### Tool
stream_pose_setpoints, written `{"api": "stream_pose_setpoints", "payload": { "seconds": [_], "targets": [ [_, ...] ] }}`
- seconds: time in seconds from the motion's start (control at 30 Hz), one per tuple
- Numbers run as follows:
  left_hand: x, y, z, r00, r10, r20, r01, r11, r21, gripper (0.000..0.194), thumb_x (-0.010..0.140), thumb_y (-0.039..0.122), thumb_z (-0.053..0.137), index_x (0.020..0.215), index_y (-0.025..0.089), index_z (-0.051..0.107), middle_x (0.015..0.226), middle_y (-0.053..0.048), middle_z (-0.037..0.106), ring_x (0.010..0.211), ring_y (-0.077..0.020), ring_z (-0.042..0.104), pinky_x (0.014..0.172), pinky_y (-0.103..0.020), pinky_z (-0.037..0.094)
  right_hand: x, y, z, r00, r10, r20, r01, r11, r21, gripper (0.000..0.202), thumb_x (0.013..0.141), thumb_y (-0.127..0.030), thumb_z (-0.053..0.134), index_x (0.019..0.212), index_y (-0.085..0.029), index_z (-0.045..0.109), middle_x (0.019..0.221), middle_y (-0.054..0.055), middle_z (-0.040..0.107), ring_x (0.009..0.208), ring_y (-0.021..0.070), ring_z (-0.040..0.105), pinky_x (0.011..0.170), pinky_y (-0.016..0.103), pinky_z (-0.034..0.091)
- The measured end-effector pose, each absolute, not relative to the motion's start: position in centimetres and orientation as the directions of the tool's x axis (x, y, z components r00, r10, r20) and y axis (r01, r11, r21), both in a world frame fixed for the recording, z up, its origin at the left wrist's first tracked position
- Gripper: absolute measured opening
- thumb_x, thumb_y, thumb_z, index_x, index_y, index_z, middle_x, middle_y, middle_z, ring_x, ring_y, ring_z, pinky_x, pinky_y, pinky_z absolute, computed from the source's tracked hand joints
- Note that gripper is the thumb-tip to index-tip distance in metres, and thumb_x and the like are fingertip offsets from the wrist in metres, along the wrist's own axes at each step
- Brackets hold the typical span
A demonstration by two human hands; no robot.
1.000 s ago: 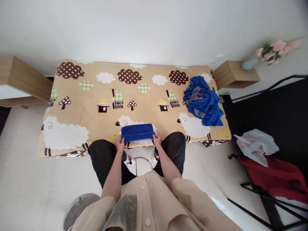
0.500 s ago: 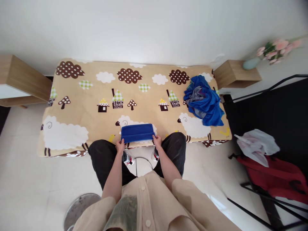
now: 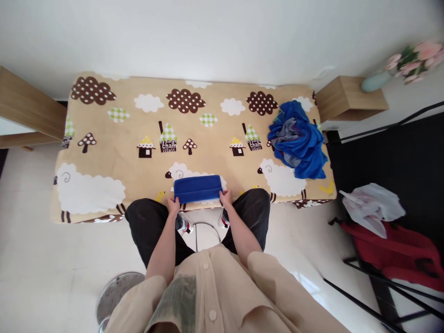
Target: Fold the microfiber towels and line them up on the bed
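A folded blue towel [image 3: 197, 182] lies flat on the bed's near edge, over the printed sheep, its long side running left to right. A crease crosses it lengthwise, with a folded strip along the near side. My left hand [image 3: 173, 206] pinches the near left corner between thumb and fingers. At the near right corner, my right hand [image 3: 225, 198] grips the cloth the same way. A heap of crumpled blue and grey cloths [image 3: 298, 138] rests at the right end of the bed.
Beneath everything is a beige patterned bedsheet [image 3: 118, 138]. Wooden cabinets stand at the left [image 3: 31, 106] and right [image 3: 347, 99], the right one bearing a vase [image 3: 376, 82] of pink flowers. A red bag [image 3: 391, 254] and white plastic bag [image 3: 374, 208] sit lower right; a round stool [image 3: 118, 291] is lower left.
The near strip of the towel looks wider, its crease lying closer to the towel's middle. Both hands keep hold of the corners. The view has shifted slightly.
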State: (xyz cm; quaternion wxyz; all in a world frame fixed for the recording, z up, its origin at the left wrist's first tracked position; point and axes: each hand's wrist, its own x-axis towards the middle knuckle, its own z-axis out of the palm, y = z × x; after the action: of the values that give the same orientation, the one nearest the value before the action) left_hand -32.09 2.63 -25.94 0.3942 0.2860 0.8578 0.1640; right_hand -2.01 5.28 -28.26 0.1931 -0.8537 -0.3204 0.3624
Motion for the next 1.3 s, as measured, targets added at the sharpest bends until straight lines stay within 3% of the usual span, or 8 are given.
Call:
{"api": "stream_pose_setpoints", "payload": {
  "seconds": [0.17, 0.3, 0.4, 0.53, 0.67, 0.87, 1.03, 1.3],
  "targets": [
    [-32.1, 1.9, -23.4, -0.53, 0.716, -0.455, 0.465, 0.694, 0.549, 0.009, 0.087, 0.027, 0.061, 0.091, 0.02, 0.057, 0.108, -0.015, 0.062, 0.119, -0.0339, 0.058, 0.109, -0.05, 0.045, -1.9, 5.0, -25.9, 0.48, 0.786, -0.39, 0.496, -0.61, -0.618, 0.021, 0.08, -0.031, 0.066, 0.098, -0.021, 0.058, 0.106, 0.012, 0.066, 0.108, 0.0289, 0.06, 0.096, 0.038, 0.046],
    [-31.9, 1.0, -22.7, -0.261, 0.929, -0.263, 0.631, 0.37, 0.681, 0.015, 0.085, 0.015, 0.057, 0.097, 0.022, 0.063, 0.123, -0.013, 0.06, 0.127, -0.0288, 0.056, 0.114, -0.042, 0.043, -2.2, 4.2, -24.5, 0.162, 0.97, -0.181, 0.729, -0.241, -0.641, 0.026, 0.088, -0.016, 0.051, 0.108, -0.021, 0.066, 0.123, 0.013, 0.065, 0.123, 0.0269, 0.055, 0.111, 0.042, 0.038],
    [-32.0, 0.9, -23.4, -0.106, 0.977, -0.182, 0.669, 0.206, 0.714, 0.028, 0.083, 0.015, 0.061, 0.109, 0.023, 0.065, 0.135, -0.013, 0.06, 0.135, -0.0288, 0.053, 0.119, -0.044, 0.039, -2.4, 4.0, -24.4, -0.007, 0.979, -0.206, 0.769, -0.126, -0.627, 0.035, 0.089, -0.014, 0.05, 0.118, -0.02, 0.069, 0.135, 0.011, 0.065, 0.132, 0.0261, 0.052, 0.117, 0.043, 0.035],
    [-32.4, 1.2, -24.5, -0.071, 0.962, -0.262, 0.704, 0.234, 0.671, 0.056, 0.072, 0.017, 0.076, 0.126, 0.021, 0.062, 0.148, -0.014, 0.056, 0.146, -0.0335, 0.043, 0.124, -0.051, 0.033, -2.2, 4.0, -24.7, -0.043, 0.95, -0.311, 0.797, -0.155, -0.583, 0.055, 0.081, -0.021, 0.067, 0.136, -0.021, 0.063, 0.154, 0.011, 0.053, 0.143, 0.0307, 0.044, 0.121, 0.05, 0.033],
    [-32.6, 1.3, -25.1, -0.084, 0.973, -0.217, 0.694, 0.214, 0.687, 0.061, 0.07, 0.006, 0.065, 0.13, 0.016, 0.061, 0.145, -0.015, 0.058, 0.144, -0.0346, 0.046, 0.124, -0.054, 0.033, -1.7, 4.0, -25.2, -0.103, 0.941, -0.323, 0.808, -0.11, -0.578, 0.078, 0.071, -0.01, 0.067, 0.147, -0.024, 0.054, 0.159, 0.008, 0.046, 0.145, 0.031, 0.042, 0.12, 0.049, 0.036],
    [-32.8, 1.5, -25.8, -0.253, 0.957, -0.142, 0.567, 0.266, 0.78, 0.055, 0.071, 0.003, 0.053, 0.122, 0.017, 0.066, 0.14, -0.014, 0.06, 0.137, -0.0308, 0.051, 0.122, -0.05, 0.037, -1.6, 4.7, -26.6, 0.154, 0.965, -0.213, 0.692, -0.259, -0.674, 0.062, 0.073, -0.003, 0.052, 0.132, -0.019, 0.067, 0.146, 0.012, 0.054, 0.137, 0.0249, 0.051, 0.12, 0.039, 0.038],
    [-33.1, 3.1, -26.3, -0.425, 0.893, -0.147, 0.497, 0.366, 0.787, 0.032, 0.081, 0.021, 0.059, 0.111, 0.017, 0.069, 0.136, -0.017, 0.057, 0.134, -0.0319, 0.051, 0.12, -0.05, 0.037, -1.7, 6.2, -27.8, 0.322, 0.913, -0.249, 0.548, -0.395, -0.737, 0.039, 0.082, -0.028, 0.062, 0.119, -0.017, 0.07, 0.131, 0.015, 0.06, 0.119, 0.0259, 0.061, 0.109, 0.039, 0.047],
    [-33.6, 4.6, -26.6, -0.503, 0.815, -0.287, 0.46, 0.533, 0.71, 0.033, 0.09, 0.043, 0.052, 0.093, 0.015, 0.069, 0.12, -0.017, 0.058, 0.122, -0.032, 0.055, 0.116, -0.049, 0.039, -1.5, 7.5, -28.1, 0.411, 0.842, -0.349, 0.513, -0.53, -0.675, 0.039, 0.091, -0.055, 0.053, 0.093, -0.018, 0.067, 0.109, 0.015, 0.069, 0.107, 0.0275, 0.064, 0.101, 0.039, 0.049]
  ]
}}
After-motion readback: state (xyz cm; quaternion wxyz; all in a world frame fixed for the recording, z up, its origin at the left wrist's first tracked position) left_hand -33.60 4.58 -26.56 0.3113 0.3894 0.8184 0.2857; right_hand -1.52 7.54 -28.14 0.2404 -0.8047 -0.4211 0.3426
